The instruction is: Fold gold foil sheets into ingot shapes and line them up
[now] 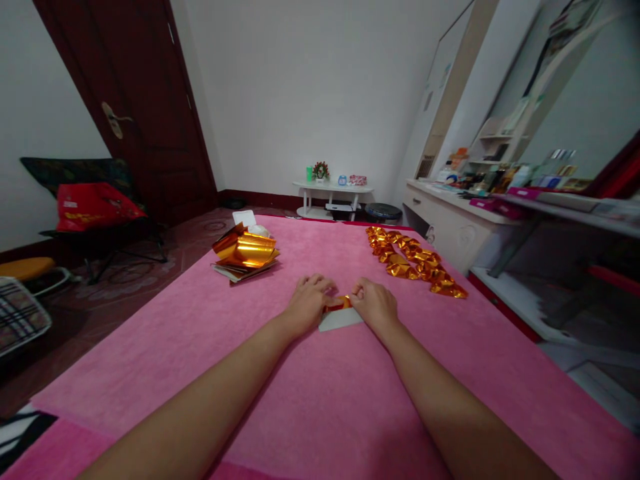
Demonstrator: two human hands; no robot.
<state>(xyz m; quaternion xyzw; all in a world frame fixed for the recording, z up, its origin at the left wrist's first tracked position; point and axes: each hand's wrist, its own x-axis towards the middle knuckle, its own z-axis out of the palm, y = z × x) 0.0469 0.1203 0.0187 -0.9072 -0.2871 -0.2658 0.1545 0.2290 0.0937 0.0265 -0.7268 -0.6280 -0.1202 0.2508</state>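
Note:
Both hands meet at one sheet of gold foil paper on the pink cloth. Its pale back faces up toward me, and a shiny gold strip along its far side is folded or rolled over. My left hand has its fingers closed on the left end of that strip. On the right end, my right hand pinches the paper with curled fingers. A stack of gold foil sheets lies at the left, curling upward. Several folded gold foil pieces lie in a loose group at the right.
Pink cloth covers the table under my arms. A white object sits behind the foil stack. Farther back stands a small white table. At right is a dresser with bottles; at left, a chair with a red bag.

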